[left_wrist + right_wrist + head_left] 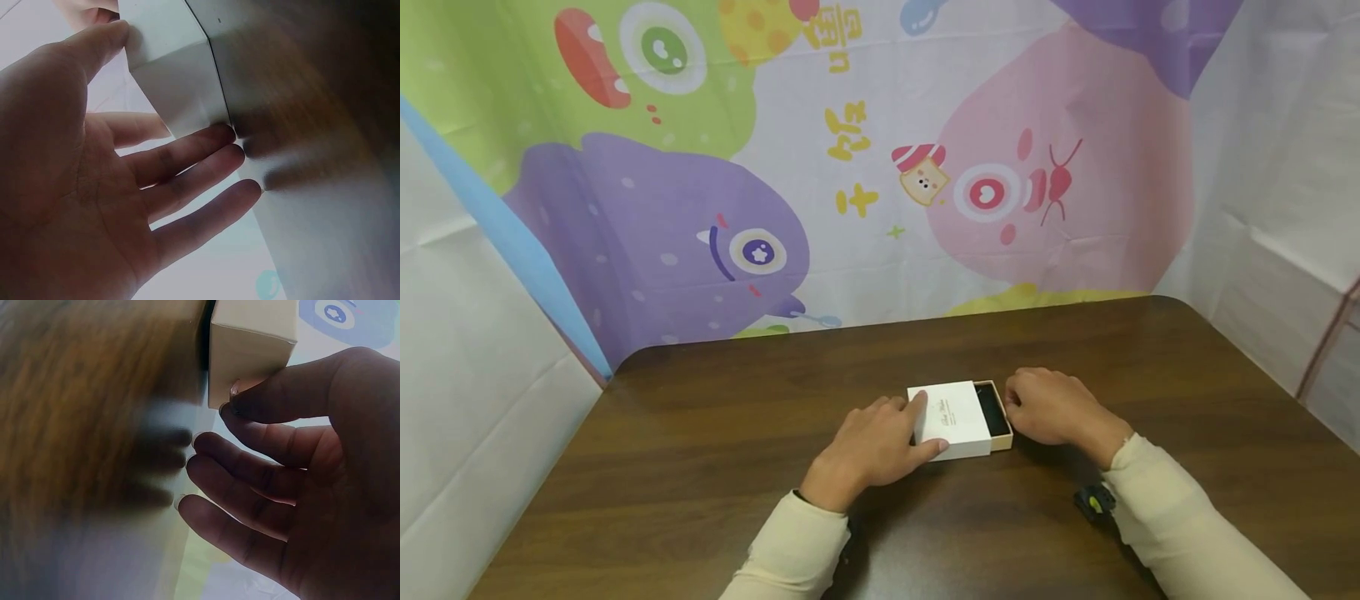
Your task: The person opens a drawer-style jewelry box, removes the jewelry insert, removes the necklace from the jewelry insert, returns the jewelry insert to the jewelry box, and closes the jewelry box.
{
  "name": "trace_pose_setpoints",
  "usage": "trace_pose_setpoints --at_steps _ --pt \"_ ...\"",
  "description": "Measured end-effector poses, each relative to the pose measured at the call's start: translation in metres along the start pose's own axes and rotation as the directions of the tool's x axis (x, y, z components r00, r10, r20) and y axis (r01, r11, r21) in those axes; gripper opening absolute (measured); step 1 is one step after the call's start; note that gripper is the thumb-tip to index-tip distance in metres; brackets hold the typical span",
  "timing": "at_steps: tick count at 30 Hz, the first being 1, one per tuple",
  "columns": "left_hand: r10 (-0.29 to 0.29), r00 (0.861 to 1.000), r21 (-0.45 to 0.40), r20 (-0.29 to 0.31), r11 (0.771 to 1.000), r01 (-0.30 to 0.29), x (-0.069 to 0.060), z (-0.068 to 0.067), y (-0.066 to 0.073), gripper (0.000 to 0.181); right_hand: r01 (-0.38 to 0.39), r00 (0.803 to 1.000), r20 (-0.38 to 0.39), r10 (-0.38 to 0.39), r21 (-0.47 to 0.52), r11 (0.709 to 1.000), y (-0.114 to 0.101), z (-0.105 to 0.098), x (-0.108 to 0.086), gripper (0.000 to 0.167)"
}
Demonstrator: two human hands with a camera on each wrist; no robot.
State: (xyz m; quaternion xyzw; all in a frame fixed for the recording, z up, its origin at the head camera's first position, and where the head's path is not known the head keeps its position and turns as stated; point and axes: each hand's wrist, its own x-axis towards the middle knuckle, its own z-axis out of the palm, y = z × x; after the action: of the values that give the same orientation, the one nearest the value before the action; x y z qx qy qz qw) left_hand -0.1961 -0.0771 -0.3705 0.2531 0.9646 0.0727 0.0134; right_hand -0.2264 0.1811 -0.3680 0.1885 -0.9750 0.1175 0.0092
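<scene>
A cartoon-printed backdrop (880, 250) hangs beyond the white sleeve (955, 417), which lies flat on the brown tabletop (700, 433). The left hand (872, 442) is at the sleeve's left end, fingers spread, index and thumb resting on it. At its right end, the right hand (1052, 408) appears to pinch the inner tray (1002, 443) between thumb and index, the other fingers curved loosely. The tray juts partway from the sleeve, showing a dark lining (992, 412).

A hard pull could jerk the tray free and tip out any contents; too light a left-hand touch could let the sleeve slide along, while heavy pressure might bind the tray.

The tray's inner part is covered by the sleeve, and its small print is illegible.
</scene>
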Motion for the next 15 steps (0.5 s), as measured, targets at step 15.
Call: trace_pose_setpoints --at_steps 15 --pt "0.007 1.0 0.014 0.001 1.0 -0.007 0.001 0.0007 -0.0007 0.074 0.0 1.0 -0.001 0.0 0.013 1.0 0.0034 0.0006 -0.0008 0.019"
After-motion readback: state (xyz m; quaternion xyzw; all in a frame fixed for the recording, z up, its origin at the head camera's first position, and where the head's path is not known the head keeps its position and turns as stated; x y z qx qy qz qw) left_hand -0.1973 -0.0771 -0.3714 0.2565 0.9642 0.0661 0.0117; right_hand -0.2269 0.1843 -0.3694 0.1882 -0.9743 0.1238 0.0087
